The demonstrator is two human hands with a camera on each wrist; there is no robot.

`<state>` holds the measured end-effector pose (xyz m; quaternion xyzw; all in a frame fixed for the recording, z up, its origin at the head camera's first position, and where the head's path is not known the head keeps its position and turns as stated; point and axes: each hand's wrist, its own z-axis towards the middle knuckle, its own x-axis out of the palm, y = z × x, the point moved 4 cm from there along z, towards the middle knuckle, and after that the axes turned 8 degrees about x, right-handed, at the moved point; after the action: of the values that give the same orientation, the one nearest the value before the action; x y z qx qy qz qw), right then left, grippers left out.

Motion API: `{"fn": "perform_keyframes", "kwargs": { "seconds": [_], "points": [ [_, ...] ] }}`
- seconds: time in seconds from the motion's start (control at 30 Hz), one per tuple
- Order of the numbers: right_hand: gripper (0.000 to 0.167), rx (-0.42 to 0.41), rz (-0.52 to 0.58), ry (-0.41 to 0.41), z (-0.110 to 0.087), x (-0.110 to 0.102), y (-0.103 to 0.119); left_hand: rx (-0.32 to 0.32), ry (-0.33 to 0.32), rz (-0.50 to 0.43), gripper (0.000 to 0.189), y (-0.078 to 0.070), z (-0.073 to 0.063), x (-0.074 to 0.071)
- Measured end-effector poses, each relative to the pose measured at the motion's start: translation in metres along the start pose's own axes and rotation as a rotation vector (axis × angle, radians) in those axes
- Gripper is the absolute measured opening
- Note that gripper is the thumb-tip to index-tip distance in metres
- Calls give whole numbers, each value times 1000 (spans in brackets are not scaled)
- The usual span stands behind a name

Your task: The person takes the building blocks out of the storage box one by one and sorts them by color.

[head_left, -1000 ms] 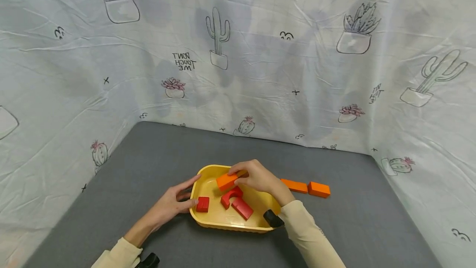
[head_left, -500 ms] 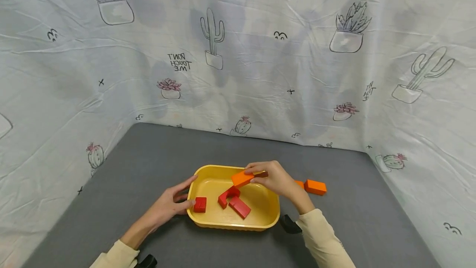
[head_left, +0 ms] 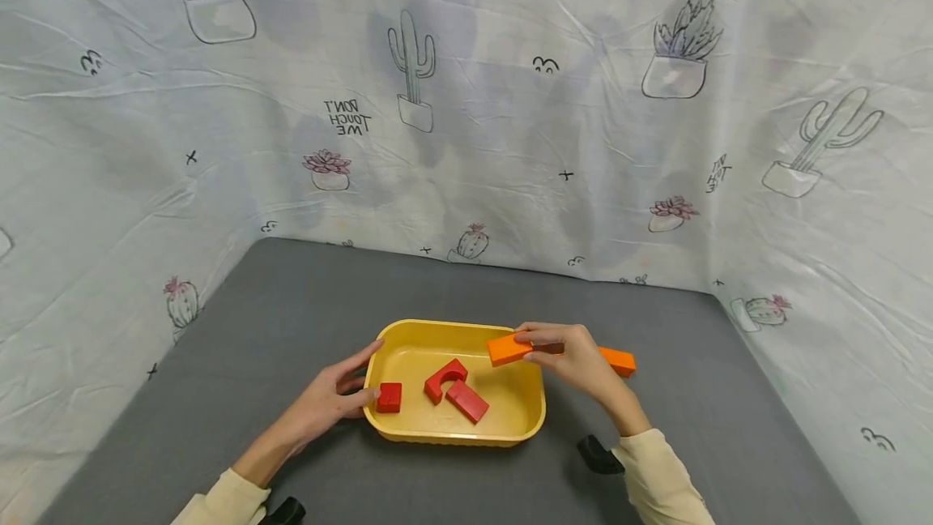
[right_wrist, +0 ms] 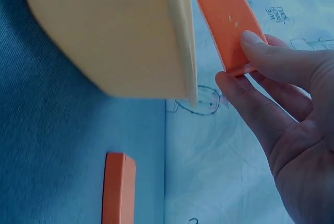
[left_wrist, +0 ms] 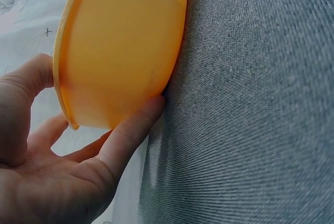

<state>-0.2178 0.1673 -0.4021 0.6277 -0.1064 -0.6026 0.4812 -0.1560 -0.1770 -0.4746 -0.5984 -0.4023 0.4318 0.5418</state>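
In the head view my right hand (head_left: 576, 359) pinches an orange rectangular block (head_left: 508, 349) over the right end of a yellow plastic tub (head_left: 466, 437). The right wrist view shows thumb and fingers gripping one end of that block, level with the rim and just beyond it. My left hand (head_left: 331, 399) holds the tub's left end, thumb at the rim and the other fingers along the outer wall. Inside the tub lie a red arch block (head_left: 445, 379), a red rectangular block (head_left: 467, 401) and a small red block (head_left: 389, 397) near the left thumb.
Another orange block (head_left: 618, 361) lies on the grey table cloth (head_left: 328, 290) right of the tub, partly hidden by my right hand. Behind and at the sides hangs a pale curtain (head_left: 496, 128) with cactus drawings.
My right hand has carried the orange block rightward from over the tub's middle to its right end. The left hand keeps its hold, and the red blocks have stayed put.
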Motion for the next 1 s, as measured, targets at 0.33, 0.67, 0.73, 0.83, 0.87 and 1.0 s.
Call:
{"fn": "perform_keyframes", "kwargs": {
  "seconds": [0.33,0.67,0.73,0.83,0.87,1.0],
  "points": [
    [33,62,34,-85,-22,-25,-17,1,-1,12,76,1,0,-1],
    [34,135,-26,-183,-42,-46,-38,14,17,4,77,0,-2,-1],
    [34,152,-51,-194,-46,-49,-45,21,23,0,77,0,-2,-1],
    [33,171,-72,-213,-52,-54,-54,23,23,-1,77,0,-2,-1],
    [33,177,-72,-220,-55,-56,-58,22,22,0,77,0,-2,-1],
    [33,191,-55,-246,-64,-64,-68,15,17,0,77,0,-2,-2]
  ]
}}
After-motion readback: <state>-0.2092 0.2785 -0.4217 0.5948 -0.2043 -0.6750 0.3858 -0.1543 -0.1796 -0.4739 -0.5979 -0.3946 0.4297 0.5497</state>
